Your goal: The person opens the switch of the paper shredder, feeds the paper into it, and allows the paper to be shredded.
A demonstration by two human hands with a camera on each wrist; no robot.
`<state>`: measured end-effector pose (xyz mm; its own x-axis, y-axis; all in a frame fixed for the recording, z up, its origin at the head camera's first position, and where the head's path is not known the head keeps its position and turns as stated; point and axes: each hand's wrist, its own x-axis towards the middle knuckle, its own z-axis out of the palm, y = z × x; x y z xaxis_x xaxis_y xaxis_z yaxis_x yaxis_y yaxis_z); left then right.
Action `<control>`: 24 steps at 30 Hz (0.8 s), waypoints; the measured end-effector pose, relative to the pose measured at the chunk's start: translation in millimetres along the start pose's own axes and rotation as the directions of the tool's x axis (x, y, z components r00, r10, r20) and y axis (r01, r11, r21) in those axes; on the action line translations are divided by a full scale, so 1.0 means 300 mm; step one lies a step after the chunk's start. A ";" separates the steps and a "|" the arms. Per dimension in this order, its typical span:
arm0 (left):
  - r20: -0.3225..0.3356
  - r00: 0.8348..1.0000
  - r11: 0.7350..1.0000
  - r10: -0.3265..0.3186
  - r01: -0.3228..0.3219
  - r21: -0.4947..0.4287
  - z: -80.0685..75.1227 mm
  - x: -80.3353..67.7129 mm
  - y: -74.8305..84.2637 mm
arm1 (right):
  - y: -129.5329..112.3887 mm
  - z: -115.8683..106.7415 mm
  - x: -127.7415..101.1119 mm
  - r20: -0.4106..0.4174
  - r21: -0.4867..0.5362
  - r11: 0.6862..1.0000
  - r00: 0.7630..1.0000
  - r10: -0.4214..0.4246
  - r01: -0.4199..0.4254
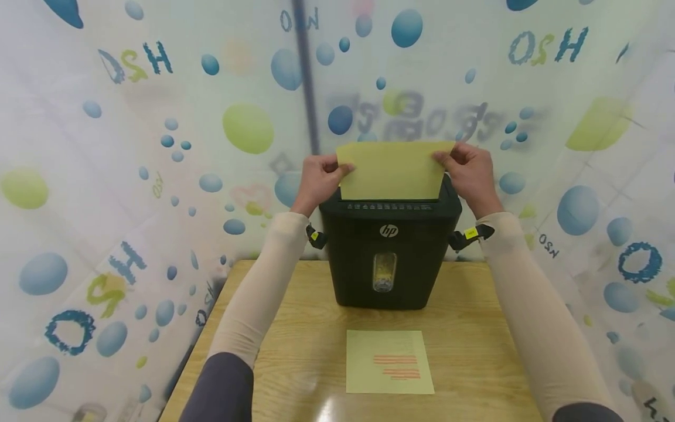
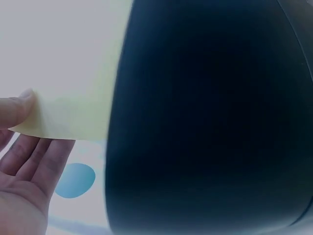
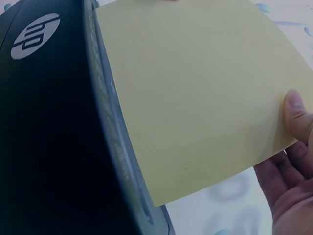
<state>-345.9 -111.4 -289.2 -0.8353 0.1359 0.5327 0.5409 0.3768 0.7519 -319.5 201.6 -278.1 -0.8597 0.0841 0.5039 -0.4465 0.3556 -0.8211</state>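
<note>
A yellow sheet of paper (image 1: 392, 170) stands upright with its lower edge in the top slot of a black HP shredder (image 1: 389, 258) on the wooden table (image 1: 474, 328). My left hand (image 1: 318, 179) pinches the sheet's upper left corner, thumb in front. My right hand (image 1: 469, 173) pinches its upper right corner. In the left wrist view the thumb (image 2: 14, 110) presses the paper (image 2: 63, 120) beside the dark shredder body (image 2: 210, 117). From the right wrist, the sheet (image 3: 200, 93) shows entering the shredder (image 3: 49, 137), thumb (image 3: 296, 115) on its edge.
A second yellow sheet (image 1: 389, 361) with red printed lines lies flat on the table in front of the shredder. A bubble-patterned curtain (image 1: 132, 176) closes in the table on the left, back and right. The shredder's window (image 1: 384, 272) shows shreds inside.
</note>
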 end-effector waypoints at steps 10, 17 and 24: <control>0.034 0.999 1.000 -0.022 0.022 0.003 0.009 -0.005 -0.028 | 0.045 0.010 0.004 0.019 -0.050 0.999 1.000 0.015 -0.014; 0.060 0.996 0.997 -0.068 0.065 0.043 0.011 -0.014 -0.036 | 0.070 0.021 -0.007 0.029 -0.064 0.998 1.000 -0.003 0.005; 0.091 0.989 0.990 -0.119 0.112 0.080 0.015 -0.017 -0.043 | 0.098 0.022 -0.013 0.035 -0.077 0.997 0.999 0.004 -0.002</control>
<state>-349.1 -112.7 -303.3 -0.8993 0.1729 0.4017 0.4342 0.4621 0.7732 -330.9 205.7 -305.9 -0.8698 0.0532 0.4906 -0.4245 0.4262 -0.7988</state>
